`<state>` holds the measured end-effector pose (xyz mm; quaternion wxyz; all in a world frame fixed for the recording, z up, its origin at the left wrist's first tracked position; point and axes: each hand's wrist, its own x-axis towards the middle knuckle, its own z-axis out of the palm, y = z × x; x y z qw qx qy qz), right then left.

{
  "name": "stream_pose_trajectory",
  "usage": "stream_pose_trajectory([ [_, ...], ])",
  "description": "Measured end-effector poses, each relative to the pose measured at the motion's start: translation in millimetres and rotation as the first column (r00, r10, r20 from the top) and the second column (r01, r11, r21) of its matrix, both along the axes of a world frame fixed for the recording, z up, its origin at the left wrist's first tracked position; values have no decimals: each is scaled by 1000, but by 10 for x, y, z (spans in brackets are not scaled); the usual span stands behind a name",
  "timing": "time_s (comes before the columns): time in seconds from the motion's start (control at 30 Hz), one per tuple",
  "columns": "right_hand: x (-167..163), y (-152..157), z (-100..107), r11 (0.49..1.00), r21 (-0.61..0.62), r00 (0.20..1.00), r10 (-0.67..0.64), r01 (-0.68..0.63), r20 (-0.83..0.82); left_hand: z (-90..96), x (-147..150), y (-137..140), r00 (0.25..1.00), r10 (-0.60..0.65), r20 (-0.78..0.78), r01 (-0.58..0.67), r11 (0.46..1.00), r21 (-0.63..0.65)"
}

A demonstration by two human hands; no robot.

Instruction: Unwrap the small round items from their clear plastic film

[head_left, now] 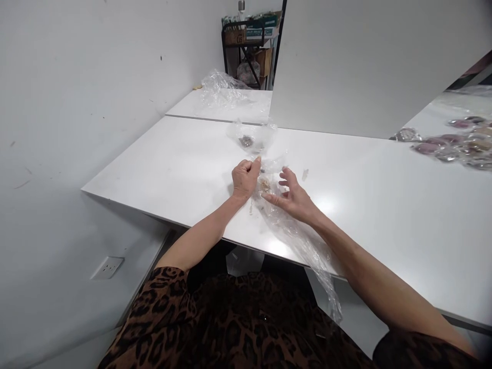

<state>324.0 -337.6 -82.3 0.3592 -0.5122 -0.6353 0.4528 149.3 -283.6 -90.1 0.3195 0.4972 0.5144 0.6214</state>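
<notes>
My left hand is closed in a fist at the edge of a clear plastic bag, gripping its crumpled upper part. Small gold-coloured bits show inside the bag, between my two hands. The bag's long loose end trails over the front edge of the table. Over the right side of it hovers my right hand, open, thumb and fingers apart and nothing held between them. Just beyond my hands lies another clear bag with a small clump of dark pieces in it.
The white table meets a wall on the left. Crumpled clear plastic lies at the back. A white panel stands behind the table. Several wrapped packets lie at the far right. A black rack holds boxes.
</notes>
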Motion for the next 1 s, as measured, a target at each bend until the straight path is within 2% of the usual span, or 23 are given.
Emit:
stream_pose_trajectory([
  [0.1, 86, 99, -50, 996, -85, 995, -28, 20, -95, 22, -12, 9, 991, -62, 122, 65, 998, -23],
  [0.2, 194, 215, -30, 990, -123, 974, -91, 67, -206, 11, -55, 62, 946, -120, 302, 156, 983, -97],
  [0.3, 262, 268, 93, 975, -127, 933, -214, 184, -289, -5, -87, 131, 887, -115, 447, 213, 962, -174],
  [0.4, 323, 271, 257, 955, -164, 862, -293, 246, -414, 6, -86, 162, 846, -120, 520, 299, 914, -275],
  [0.5, 404, 277, 377, 949, -196, 797, -315, 248, -515, 39, -72, 130, 852, -161, 498, 372, 857, -358],
  [0.6, 470, 322, 454, 950, -158, 783, -313, 271, -538, 71, -74, 79, 868, -200, 455, 403, 820, -408],
  [0.7, 498, 388, 579, 944, -54, 772, -299, 327, -561, 88, -88, 62, 903, -168, 395, 344, 834, -431],
  [0.77, 504, 418, 735, 927, 14, 762, -300, 375, -574, 90, -96, 68, 923, -154, 352, 308, 844, -439],
  [0.9, 496, 428, 1180, 918, 88, 847, -316, 387, -426, 78, -99, 77, 933, -202, 297, 314, 860, -402],
  [1.0, 466, 452, 1484, 870, 200, 852, -352, 450, -387, 69, -99, 71, 928, -246, 280, 341, 864, -370],
])
